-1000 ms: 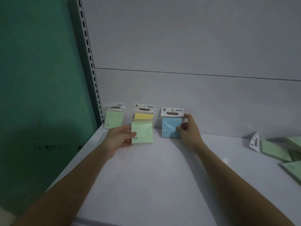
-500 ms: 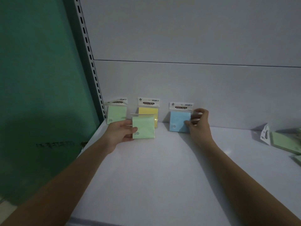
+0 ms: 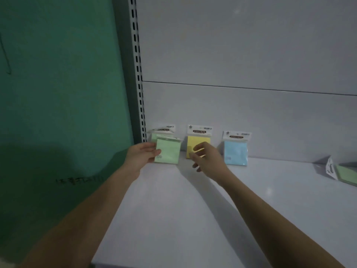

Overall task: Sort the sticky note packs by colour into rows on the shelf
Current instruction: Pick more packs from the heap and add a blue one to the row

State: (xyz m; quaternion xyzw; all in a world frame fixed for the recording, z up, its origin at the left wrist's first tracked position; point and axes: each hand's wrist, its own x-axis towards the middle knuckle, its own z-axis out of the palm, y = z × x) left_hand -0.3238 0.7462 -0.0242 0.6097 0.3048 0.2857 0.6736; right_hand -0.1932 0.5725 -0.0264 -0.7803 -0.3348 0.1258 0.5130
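Note:
My left hand (image 3: pixel 142 156) grips a green sticky note pack (image 3: pixel 168 151) by its left edge, held just in front of another green pack (image 3: pixel 154 136) that leans on the back wall at the far left. A yellow pack (image 3: pixel 199 140) stands upright beside it, and a blue pack (image 3: pixel 236 152) stands further right. My right hand (image 3: pixel 207 157) hovers in front of the yellow pack with loosely curled fingers, holding nothing. All of these stand on the white shelf (image 3: pixel 193 209).
More green packs (image 3: pixel 345 174) lie flat at the shelf's right edge. A perforated white upright (image 3: pixel 138 74) and a green wall (image 3: pixel 58 93) bound the shelf on the left. The white back panel (image 3: pixel 251 55) rises behind the packs.
My right hand let go of the blue pack and moved left to the yellow pack. My left hand carried the green pack left, in front of the leaning green one.

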